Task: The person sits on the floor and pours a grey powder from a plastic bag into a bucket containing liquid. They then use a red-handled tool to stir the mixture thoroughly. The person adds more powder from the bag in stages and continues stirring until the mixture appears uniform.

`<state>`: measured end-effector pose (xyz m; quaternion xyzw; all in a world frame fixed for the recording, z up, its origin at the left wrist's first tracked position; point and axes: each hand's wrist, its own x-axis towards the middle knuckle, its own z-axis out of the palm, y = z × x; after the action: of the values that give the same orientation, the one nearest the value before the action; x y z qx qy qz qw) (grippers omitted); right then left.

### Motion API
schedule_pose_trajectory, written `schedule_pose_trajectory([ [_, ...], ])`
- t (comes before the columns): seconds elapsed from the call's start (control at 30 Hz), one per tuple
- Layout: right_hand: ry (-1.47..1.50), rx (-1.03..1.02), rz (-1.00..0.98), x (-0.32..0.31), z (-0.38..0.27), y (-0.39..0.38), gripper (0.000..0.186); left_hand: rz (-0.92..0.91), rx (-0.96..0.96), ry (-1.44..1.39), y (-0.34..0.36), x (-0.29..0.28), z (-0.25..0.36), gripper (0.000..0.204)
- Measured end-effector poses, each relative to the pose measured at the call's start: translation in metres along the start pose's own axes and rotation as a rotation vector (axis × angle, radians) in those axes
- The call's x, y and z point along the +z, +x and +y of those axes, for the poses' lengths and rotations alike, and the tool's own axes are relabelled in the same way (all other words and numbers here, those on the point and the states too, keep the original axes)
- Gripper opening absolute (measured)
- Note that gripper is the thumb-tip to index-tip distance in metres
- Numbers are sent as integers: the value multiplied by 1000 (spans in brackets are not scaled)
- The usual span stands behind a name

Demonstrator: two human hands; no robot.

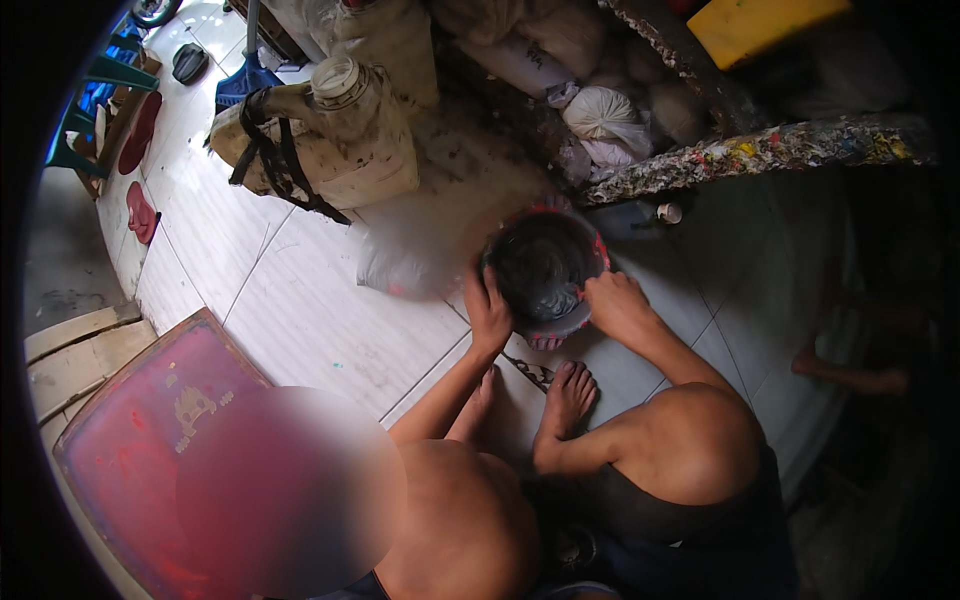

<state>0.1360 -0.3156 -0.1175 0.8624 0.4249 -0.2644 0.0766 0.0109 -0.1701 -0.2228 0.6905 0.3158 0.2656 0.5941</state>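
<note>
Both hands grip one small bucket [543,272] on the tiled floor [300,310], just above centre in my view. I see my left hand [488,312] wrapped on its rim at about eight o'clock, fingers curled over the edge, and my right hand [615,303] pressed against the rim at about four o'clock, fingers bent onto it. Its inside is dark and wet-looking, its outer wall smeared red. My bare feet [567,395] stand just below it, at six o'clock. A clear plastic bag [400,262] lies at nine o'clock, touching the bucket. A big dirty jug [335,130] with black straps sits at eleven o'clock, well apart. A red-stained framed screen [150,440] lies at eight o'clock, far off.
</note>
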Motion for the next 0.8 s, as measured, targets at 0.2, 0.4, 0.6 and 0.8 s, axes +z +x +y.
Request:
schedule_pose_trajectory([
  [0.2,393,116,-93,-2,-20,41,23,-54,13,-115,4,-2,-4,35],
  [0.4,221,134,112,1,4,44,24,-38,-18,-114,3,-1,-1,35],
  [0.6,147,141,55,-12,10,39,19,-17,-24,-165,4,1,5,35],
  [0.8,84,26,-276,6,6,48,30,-48,-47,-202,5,-7,6,34],
])
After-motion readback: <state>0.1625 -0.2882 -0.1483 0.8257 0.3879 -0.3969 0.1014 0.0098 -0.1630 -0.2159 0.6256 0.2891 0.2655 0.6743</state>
